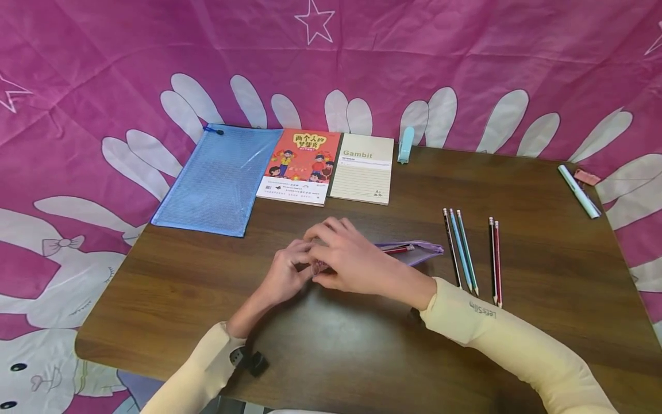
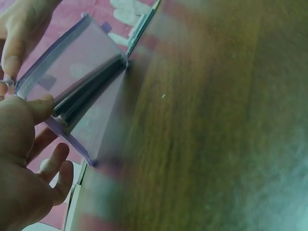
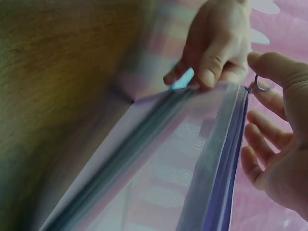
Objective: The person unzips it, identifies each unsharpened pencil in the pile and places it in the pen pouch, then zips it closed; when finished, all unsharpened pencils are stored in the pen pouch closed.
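A see-through zip pouch with purple edging stands tilted between my hands, and pencils lie inside it. My left hand pinches the pouch's end near the zip, thumb on one face. At the same corner, my right hand holds a small ring zip pull between thumb and forefinger, its other fingers loosely bent. In the head view the right hand and forearm hide most of the pouch; only its far end, with a red pencil, shows past the wrist.
Right of the pouch lie three pencils and a further pair. Along the back are a blue mesh zip folder, a red-covered book, a notebook and a mint-coloured object. A pale pen and pink block lie far right.
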Demonstrator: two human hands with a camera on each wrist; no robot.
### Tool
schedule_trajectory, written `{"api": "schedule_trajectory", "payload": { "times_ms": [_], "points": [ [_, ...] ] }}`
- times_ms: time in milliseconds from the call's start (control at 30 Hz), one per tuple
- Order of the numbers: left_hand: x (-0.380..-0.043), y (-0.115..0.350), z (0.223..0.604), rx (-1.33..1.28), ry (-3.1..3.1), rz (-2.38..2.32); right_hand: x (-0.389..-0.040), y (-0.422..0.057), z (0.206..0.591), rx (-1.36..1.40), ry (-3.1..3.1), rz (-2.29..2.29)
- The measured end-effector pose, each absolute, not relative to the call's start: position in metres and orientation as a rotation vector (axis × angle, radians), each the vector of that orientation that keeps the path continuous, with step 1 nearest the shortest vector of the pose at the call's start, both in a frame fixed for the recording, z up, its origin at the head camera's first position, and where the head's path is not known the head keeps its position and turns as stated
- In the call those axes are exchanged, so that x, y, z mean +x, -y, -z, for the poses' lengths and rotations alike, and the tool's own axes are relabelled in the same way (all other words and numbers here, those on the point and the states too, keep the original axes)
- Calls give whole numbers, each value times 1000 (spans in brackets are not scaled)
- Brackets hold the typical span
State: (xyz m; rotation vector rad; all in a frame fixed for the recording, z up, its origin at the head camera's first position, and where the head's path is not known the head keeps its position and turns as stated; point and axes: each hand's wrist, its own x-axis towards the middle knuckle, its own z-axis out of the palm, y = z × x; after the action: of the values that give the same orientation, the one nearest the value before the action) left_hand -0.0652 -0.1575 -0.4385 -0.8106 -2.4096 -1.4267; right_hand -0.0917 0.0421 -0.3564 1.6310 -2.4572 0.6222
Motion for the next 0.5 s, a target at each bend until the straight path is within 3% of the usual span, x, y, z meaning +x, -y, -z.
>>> {"api": "schedule_trajectory", "payload": {
  "times_ms": [233, 500],
  "points": [
    [-63, 150, 430, -802, 2319, 1362, -89, -60, 360, 1512, 2453, -850],
    [-60, 146, 425, -810, 2309, 1278, -83, -79, 368, 1382, 2432, -799]
  ]
}}
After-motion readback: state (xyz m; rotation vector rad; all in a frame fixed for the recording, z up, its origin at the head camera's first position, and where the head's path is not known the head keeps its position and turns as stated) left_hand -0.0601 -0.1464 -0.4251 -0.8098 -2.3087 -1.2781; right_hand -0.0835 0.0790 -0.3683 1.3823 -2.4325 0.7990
